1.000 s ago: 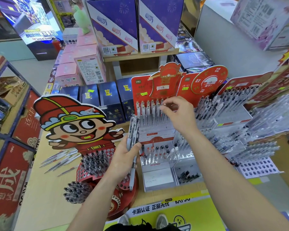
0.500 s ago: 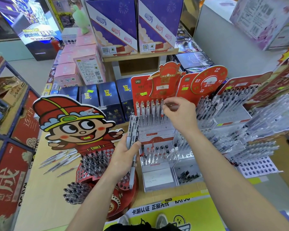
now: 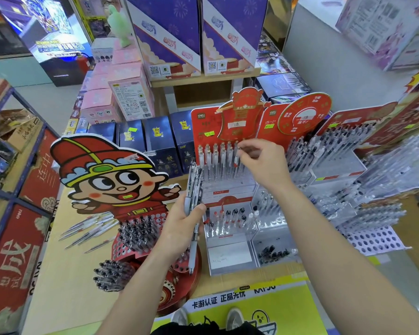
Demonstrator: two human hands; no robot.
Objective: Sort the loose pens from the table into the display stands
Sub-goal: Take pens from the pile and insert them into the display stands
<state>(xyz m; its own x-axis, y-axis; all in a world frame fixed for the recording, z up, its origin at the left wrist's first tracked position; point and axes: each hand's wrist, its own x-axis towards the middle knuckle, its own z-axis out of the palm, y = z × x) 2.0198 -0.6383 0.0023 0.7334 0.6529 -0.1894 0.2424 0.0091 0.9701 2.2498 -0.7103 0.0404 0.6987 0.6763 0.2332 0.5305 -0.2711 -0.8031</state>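
Nearest us, the yellow sign [image 3: 230, 308] at the desk's [image 3: 65, 274] front edge. Just above it, the left hand [image 3: 182, 228] grips a bundle [image 3: 195, 182] of pens, fingers and thumb curled round the middle; the pens stand nearly upright, tips pointing down over the round red base [image 3: 179, 269] of the cartoon stand [image 3: 107, 175]. That stand's holes are partly filled with dark-capped pens. To its left, loose pens [image 3: 90, 230] lie fanned out flat on the desk, well apart from either hand.

Beside the bundle on the right, the stand [image 3: 228, 189] with the red back card: a few pens in its lower tier, a full row of clear ones up top. The right hand [image 3: 264, 163] reaches over that top row, thumb and forefinger pinching the cap end of the pen [image 3: 237, 160] at the row's right end, other fingers loosely curled. That pen stands upright among its neighbours. Further right, clear stands [image 3: 348, 165] crowded with pens. Behind it all, blue boxes [image 3: 160, 139], then pink boxes [image 3: 128, 93].
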